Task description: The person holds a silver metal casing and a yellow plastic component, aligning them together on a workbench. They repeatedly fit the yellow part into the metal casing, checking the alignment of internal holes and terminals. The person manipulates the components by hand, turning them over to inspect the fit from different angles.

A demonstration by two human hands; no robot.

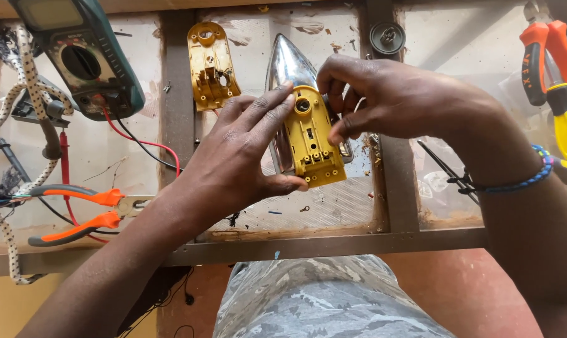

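My left hand (243, 153) grips a yellow plastic iron body part (313, 139), thumb under its lower edge and fingers along its left side. My right hand (383, 94) pinches the same part from the right near its top. Behind it a shiny chrome iron soleplate (288, 59) lies point-up on the glass-topped bench (121, 156). A second yellow plastic cover (211, 64) lies to the left of the soleplate.
A green multimeter (86, 59) with red and black leads sits at the top left beside a braided cord (8, 119). Orange-handled pliers (77, 213) lie at the left. More orange and yellow handled tools (556, 75) hang at the right. A round black knob (387, 37) rests at the top.
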